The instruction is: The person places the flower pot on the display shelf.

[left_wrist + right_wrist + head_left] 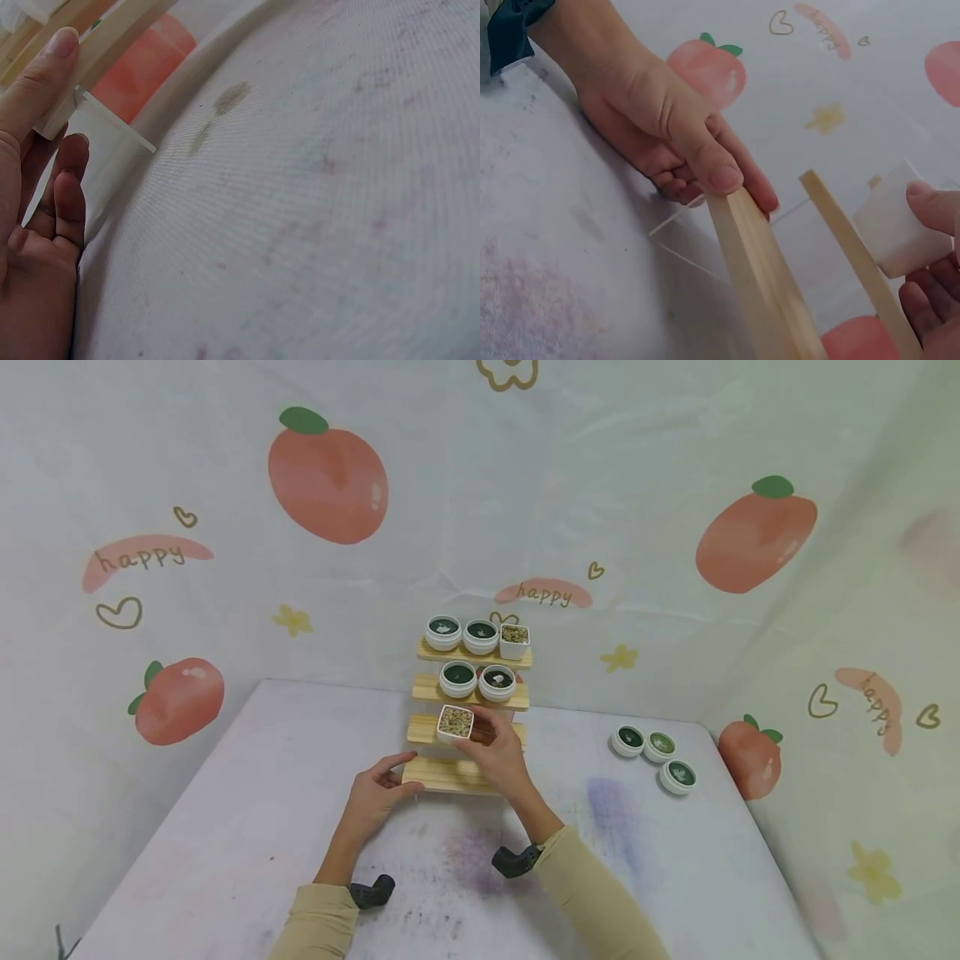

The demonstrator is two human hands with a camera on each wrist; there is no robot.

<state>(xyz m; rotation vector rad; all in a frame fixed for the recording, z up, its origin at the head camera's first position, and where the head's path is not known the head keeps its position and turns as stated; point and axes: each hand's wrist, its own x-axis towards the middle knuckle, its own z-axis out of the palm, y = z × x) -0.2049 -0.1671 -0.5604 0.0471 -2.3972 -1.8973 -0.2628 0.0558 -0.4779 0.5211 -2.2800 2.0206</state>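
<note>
A tiered stand with light wooden shelves (450,774) and clear side supports (112,124) stands at the middle back of the table. My left hand (375,797) grips the left end of its lowest shelf, thumb on the near side and index finger behind. My right hand (501,760) pinches a small white square pot (454,723) with a speckled beige-green top, between thumb and fingers. In the head view this pot overlaps the third shelf. The right wrist view shows the pot's white side (896,232) close beside a shelf edge.
Two round white pots and a square pot (514,643) stand on the top shelf. The second shelf bears two round pots (458,678). Three more round pots (660,746) sit on the table at right. A fruit-printed cloth (420,543) hangs behind the table.
</note>
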